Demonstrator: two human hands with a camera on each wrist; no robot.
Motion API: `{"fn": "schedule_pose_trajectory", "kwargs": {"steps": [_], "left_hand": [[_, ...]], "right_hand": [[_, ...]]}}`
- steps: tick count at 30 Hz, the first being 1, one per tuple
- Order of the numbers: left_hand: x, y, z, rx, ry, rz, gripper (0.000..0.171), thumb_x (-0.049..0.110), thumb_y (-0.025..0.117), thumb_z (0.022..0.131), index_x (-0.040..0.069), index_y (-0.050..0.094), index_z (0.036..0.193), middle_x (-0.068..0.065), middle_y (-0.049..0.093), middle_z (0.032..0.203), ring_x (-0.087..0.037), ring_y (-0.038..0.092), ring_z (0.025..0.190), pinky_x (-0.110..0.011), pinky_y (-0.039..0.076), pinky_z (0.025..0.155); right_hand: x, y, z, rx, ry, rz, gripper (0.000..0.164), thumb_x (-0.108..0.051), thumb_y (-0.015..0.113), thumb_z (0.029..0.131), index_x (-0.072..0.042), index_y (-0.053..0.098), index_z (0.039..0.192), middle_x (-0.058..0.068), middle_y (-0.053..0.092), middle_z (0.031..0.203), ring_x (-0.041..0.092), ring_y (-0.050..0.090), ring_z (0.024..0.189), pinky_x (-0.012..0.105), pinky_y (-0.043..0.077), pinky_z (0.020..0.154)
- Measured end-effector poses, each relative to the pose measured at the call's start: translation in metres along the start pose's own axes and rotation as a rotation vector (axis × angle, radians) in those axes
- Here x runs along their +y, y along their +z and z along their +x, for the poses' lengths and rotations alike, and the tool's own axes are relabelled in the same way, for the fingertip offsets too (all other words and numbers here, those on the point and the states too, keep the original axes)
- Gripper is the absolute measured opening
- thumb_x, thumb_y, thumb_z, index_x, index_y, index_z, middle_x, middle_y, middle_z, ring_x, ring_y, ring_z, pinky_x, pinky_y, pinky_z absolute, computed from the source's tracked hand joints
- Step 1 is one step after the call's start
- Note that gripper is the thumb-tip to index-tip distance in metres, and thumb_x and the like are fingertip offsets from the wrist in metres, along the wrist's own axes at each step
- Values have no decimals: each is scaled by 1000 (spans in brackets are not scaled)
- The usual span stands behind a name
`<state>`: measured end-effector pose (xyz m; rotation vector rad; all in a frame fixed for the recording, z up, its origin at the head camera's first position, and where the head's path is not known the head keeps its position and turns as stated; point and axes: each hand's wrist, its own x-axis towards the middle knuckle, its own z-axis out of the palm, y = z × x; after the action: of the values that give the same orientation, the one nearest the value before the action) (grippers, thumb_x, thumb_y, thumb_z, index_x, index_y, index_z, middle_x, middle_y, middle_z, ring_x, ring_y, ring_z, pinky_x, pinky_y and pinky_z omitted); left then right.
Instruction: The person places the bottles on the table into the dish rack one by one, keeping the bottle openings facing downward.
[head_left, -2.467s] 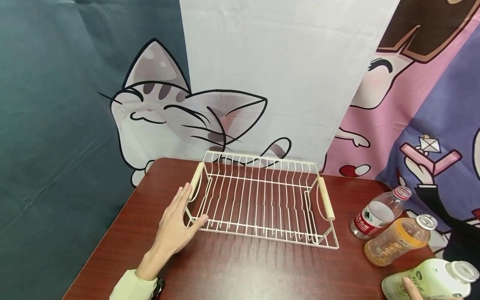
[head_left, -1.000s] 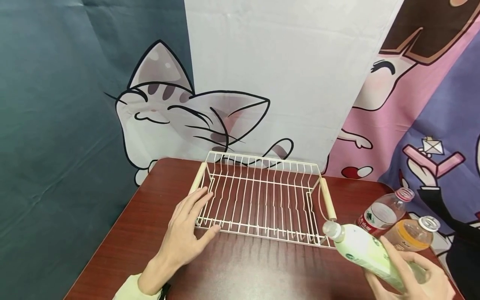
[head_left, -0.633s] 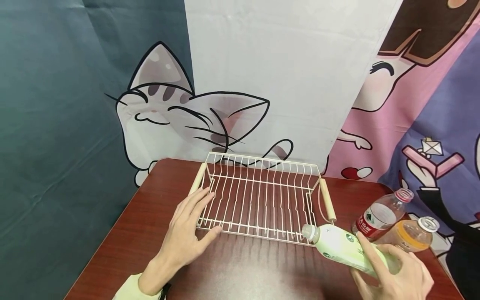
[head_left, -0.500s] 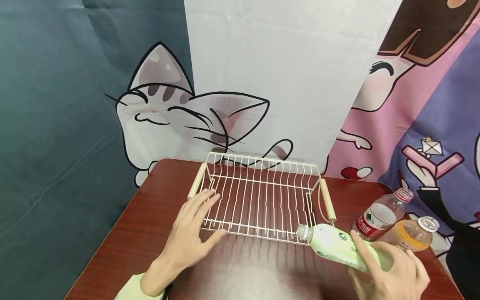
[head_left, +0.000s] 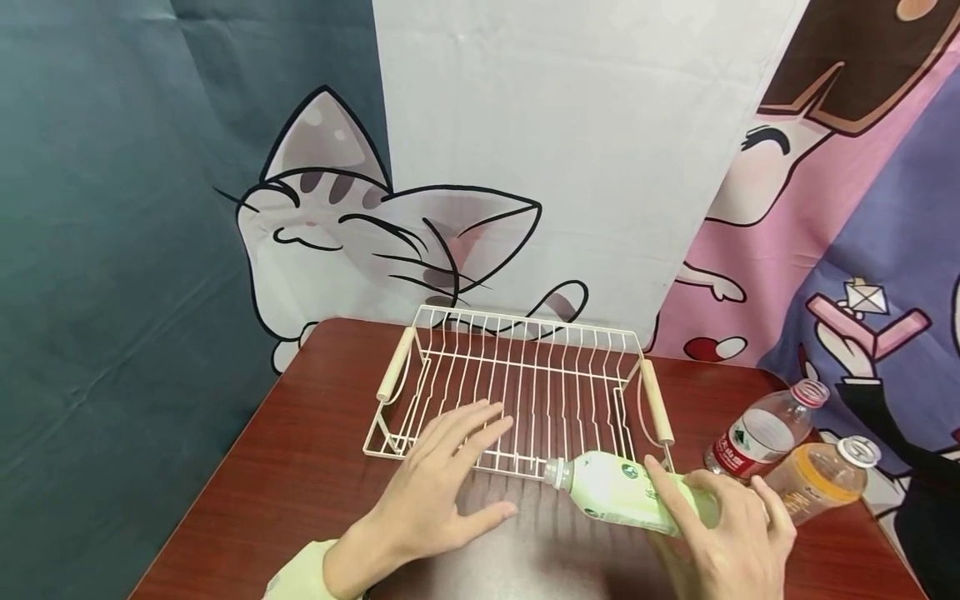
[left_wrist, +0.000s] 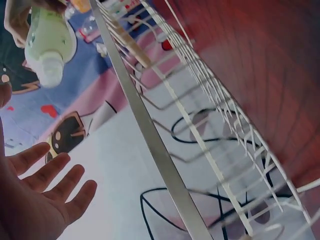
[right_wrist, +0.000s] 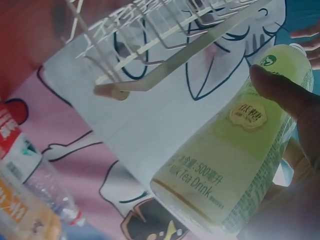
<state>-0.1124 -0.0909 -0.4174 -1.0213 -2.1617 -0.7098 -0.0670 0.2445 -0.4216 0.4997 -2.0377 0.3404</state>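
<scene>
My right hand (head_left: 731,542) grips a light green tea drink bottle (head_left: 618,492) around its lower half. The bottle lies tilted on its side, its clear neck and cap pointing left. In the right wrist view the thumb presses on the bottle's label (right_wrist: 240,135). My left hand (head_left: 438,487) has its fingers spread, holding nothing, a short way left of the cap. It overlaps the front left part of a cream wire dish rack (head_left: 525,367) in the head view. The left wrist view shows the left hand (left_wrist: 50,195) with the bottle (left_wrist: 50,40) beyond its fingers.
The rack has wooden handles (head_left: 656,400) at both ends and stands on a dark red table (head_left: 270,467). At the right stand a clear bottle with a red label (head_left: 757,437) and an orange-labelled bottle (head_left: 817,479). A printed cloth (head_left: 570,125) hangs behind.
The green bottle has been taken from the table's right side and carried left, in front of the rack. My left hand has moved right, away from the rack's left handle, toward the cap.
</scene>
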Motion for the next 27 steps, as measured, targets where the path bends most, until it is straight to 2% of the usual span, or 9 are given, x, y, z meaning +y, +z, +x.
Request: {"fn": "schedule_pose_trajectory", "kwargs": {"steps": [3, 7, 12, 18, 27], "left_hand": [[6, 5, 3, -28, 12, -17, 89, 52, 87, 91, 10, 54, 162, -7, 56, 163, -29, 56, 149, -51, 49, 120], [12, 12, 6, -54, 47, -56, 95, 50, 91, 86, 11, 53, 163, -7, 56, 163, -25, 59, 146, -46, 51, 119], [19, 20, 12, -47, 107, -59, 99, 51, 96, 82, 9, 54, 161, -5, 60, 159, -19, 63, 140, -37, 52, 117], [23, 27, 17, -32, 142, -56, 98, 51, 98, 80, 9, 58, 158, -4, 65, 153, -16, 68, 133, -32, 53, 114], [23, 33, 16, -45, 162, -44, 91, 51, 97, 81, 12, 62, 155, 0, 69, 146, -13, 70, 125, -26, 56, 108]], "right_hand": [[-3, 4, 5, 20, -64, 6, 49, -52, 47, 115, -17, 82, 120, 24, 66, 101, 47, 59, 89, 39, 17, 133], [-10, 8, 9, -2, -110, 26, 51, -53, 46, 115, -17, 82, 121, 21, 67, 100, 44, 61, 87, 40, 18, 133], [-16, 8, 11, -46, -117, 40, 54, -55, 45, 115, -18, 82, 125, 19, 66, 102, 42, 61, 87, 42, 17, 135], [-18, 5, 8, -99, -102, 62, 59, -58, 42, 114, -17, 82, 127, 20, 66, 101, 41, 62, 89, 43, 14, 135], [-17, 11, 4, -73, -109, 59, 56, -56, 43, 113, -17, 82, 125, 19, 67, 102, 38, 63, 89, 41, 16, 135]]}}
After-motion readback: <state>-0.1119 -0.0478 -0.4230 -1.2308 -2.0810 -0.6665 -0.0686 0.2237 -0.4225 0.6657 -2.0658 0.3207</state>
